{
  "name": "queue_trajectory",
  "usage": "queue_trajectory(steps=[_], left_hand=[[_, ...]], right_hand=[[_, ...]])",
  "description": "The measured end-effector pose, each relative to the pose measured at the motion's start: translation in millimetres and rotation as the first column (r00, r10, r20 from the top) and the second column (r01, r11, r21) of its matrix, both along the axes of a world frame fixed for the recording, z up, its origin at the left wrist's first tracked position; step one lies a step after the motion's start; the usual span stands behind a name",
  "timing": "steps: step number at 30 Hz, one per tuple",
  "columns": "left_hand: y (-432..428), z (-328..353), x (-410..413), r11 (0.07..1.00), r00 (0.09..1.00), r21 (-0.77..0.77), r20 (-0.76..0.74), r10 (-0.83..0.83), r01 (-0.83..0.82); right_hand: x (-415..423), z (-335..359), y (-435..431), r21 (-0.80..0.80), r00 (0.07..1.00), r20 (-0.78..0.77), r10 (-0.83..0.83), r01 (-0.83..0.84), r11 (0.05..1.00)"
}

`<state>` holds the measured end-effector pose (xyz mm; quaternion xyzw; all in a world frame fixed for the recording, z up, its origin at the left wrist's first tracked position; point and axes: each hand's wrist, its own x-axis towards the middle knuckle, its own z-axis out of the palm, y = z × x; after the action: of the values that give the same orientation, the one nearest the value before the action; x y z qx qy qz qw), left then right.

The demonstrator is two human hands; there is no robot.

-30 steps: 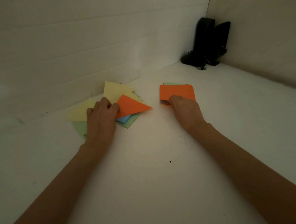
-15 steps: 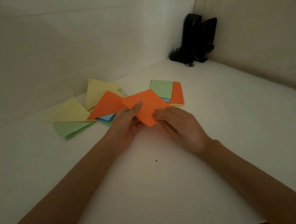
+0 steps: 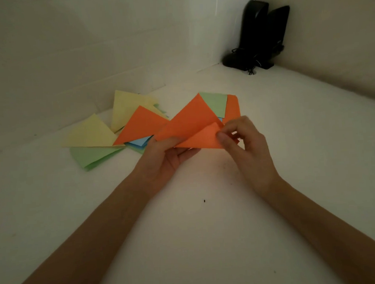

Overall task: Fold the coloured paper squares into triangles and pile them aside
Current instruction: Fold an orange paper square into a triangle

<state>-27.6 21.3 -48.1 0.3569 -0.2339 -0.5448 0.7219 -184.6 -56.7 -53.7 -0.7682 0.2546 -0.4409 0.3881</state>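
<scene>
An orange paper square (image 3: 190,124) is lifted off the white table, bent along its diagonal with one corner brought over toward me. My left hand (image 3: 165,156) pinches its left corner between thumb and fingers. My right hand (image 3: 246,142) pinches the folded-over corner on the right. Behind it lies the stack of unfolded squares (image 3: 217,103), green on top with orange and blue beneath. To the left is the loose pile of folded triangles: orange (image 3: 140,125), two yellow (image 3: 89,133), green (image 3: 90,155) and blue (image 3: 138,142).
Two black speakers (image 3: 261,34) with cables stand in the far right corner. White walls close in the table at the back and the right. A small dark speck (image 3: 204,200) lies on the table between my forearms.
My right hand took an orange square off the stack, uncovering the green sheet. My left hand left the triangle pile and joined it. Both hands now bend the square over along its diagonal.
</scene>
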Motion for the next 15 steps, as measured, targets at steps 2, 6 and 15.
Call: queue_trajectory(steps=[2, 6, 15], left_hand=[[1.6, 1.5, -1.6, 1.000, 1.000, -0.002, 0.007, -0.020, 0.020], [2.7, 1.3, -3.3, 0.998, 0.997, 0.038, 0.065, -0.045, 0.042], [11.2, 7.5, 26.6, 0.999, 0.813, 0.017, 0.582, -0.037, 0.034]], right_hand=[[0.8, -0.1, -1.9, 0.113, 0.999, 0.020, -0.041, 0.038, 0.993], [0.2, 0.4, -3.1, 0.277, 0.999, 0.042, -0.021, 0.008, 0.961], [-0.6, 7.0, 2.6, 0.157, 0.983, -0.170, 0.066, -0.039, 0.987]])
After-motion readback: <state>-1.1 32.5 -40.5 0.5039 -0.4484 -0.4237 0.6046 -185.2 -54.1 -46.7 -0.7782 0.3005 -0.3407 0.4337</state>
